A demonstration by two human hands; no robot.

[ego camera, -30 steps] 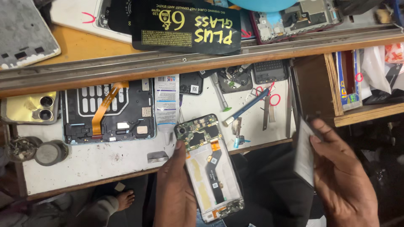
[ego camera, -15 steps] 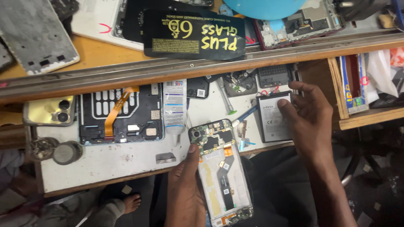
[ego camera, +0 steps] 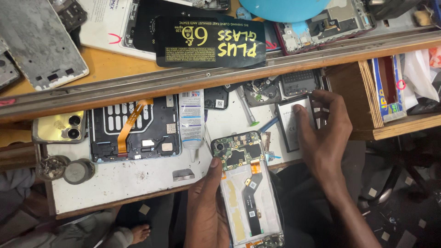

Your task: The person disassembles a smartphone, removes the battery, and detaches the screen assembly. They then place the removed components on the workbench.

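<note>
- you are holding the opened phone [ego camera: 248, 188] in your left hand [ego camera: 206, 206], back cover off and circuit board facing up, its top end resting over the front edge of the worktop [ego camera: 138, 177]; the thumb is pressing its left rim, so the fingers are clamped on it, probably to keep it flat and steady.
- your right hand [ego camera: 324, 133] is lying on the flat battery [ego camera: 294, 126] at the right end of the worktop, fingers spread and pressing down on it rather than closing round it; it is lying just beside the phone, within easy reach.
- between the two, a green-tipped screwdriver [ego camera: 245, 110] and blue tweezers [ego camera: 268, 125] are lying loose, crowding the path from battery to phone.
- to the left, a glue tube [ego camera: 190, 121] is standing in beside a stripped phone frame [ego camera: 133, 128] with an orange ribbon cable, and a gold phone [ego camera: 59, 126] is sitting further out.
- the wooden shelf edge [ego camera: 183, 82] is overhanging the rear of the worktop, limiting room above.
</note>
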